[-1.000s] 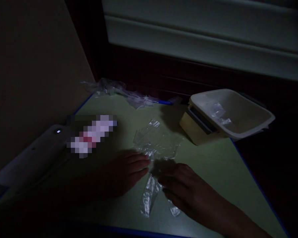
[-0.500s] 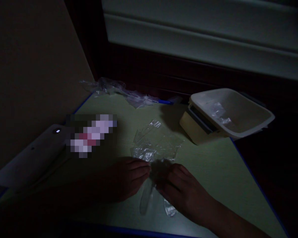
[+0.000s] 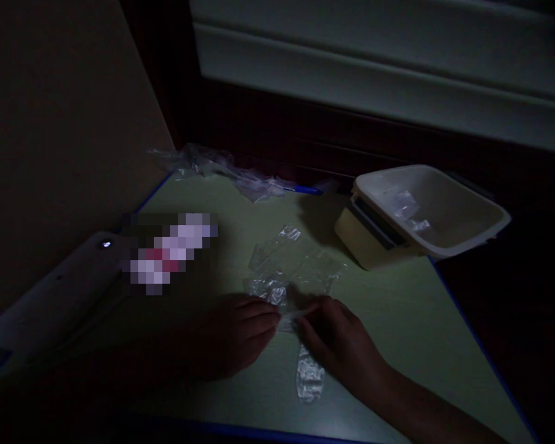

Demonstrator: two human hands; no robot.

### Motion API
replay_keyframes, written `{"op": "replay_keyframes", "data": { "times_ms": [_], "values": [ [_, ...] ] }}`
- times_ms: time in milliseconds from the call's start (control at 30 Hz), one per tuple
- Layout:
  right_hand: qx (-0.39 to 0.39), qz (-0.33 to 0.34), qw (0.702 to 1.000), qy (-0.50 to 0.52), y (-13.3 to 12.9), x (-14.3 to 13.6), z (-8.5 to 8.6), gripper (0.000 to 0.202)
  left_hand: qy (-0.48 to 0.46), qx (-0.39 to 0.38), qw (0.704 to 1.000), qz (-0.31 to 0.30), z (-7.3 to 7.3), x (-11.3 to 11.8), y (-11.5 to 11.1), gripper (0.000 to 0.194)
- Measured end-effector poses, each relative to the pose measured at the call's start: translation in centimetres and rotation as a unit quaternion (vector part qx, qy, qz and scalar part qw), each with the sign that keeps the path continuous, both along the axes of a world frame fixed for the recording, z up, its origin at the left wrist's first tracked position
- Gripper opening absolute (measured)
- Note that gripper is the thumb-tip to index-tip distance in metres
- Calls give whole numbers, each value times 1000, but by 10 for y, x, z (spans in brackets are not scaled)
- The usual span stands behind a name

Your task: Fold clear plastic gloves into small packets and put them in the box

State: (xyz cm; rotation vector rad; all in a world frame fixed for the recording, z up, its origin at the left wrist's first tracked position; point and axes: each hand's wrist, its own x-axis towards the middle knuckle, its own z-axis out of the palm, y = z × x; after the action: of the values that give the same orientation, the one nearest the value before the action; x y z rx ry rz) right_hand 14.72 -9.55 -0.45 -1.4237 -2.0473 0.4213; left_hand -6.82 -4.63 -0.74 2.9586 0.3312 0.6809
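Observation:
Several crinkled clear plastic pieces [image 3: 300, 265] lie loosely on the pale green tabletop [image 3: 388, 339] in front of my hands. My left hand [image 3: 247, 333] is closed, its fingertips pressed together on the left edge of a clear plastic piece [image 3: 287, 320]. From the right, my right hand [image 3: 335, 330] pinches the same piece between thumb and forefinger. Another shiny clear strip [image 3: 311, 373] lies flat just below my right hand.
A cream bin [image 3: 374, 243] with clear scraps inside stands tilted at the right back. Crumpled plastic [image 3: 203, 160] and a blue pen [image 3: 308, 190] line the back edge. At left are a pale flat device [image 3: 58, 287] and a blurred-out item [image 3: 171, 253].
My right hand has risen slightly and its thumb and forefinger now show. The plastic between my hands has shifted up, and the strip below lies more in view. My left hand has barely moved.

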Motion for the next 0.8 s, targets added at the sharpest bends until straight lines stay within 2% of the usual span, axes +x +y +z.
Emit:
{"op": "replay_keyframes", "data": {
  "times_ms": [233,533,600,667,800],
  "values": [
    [-19,-41,999,15,-1,-2,-5,14,10,-3,1000,-1,-5,-2,-1,20],
    [-12,-64,998,9,3,-4,-9,17,23,-1,1000,18,-6,-1,-2,16],
    [13,-38,999,-4,4,-3,-6,10,31,7,999,13,-4,0,-3,17],
    [55,16,998,-36,5,0,-2,3,37,11,999,4,-3,0,-2,16],
    [114,130,980,-98,7,7,4,20,30,12,999,3,-4,-1,-1,16]
  ]
}}
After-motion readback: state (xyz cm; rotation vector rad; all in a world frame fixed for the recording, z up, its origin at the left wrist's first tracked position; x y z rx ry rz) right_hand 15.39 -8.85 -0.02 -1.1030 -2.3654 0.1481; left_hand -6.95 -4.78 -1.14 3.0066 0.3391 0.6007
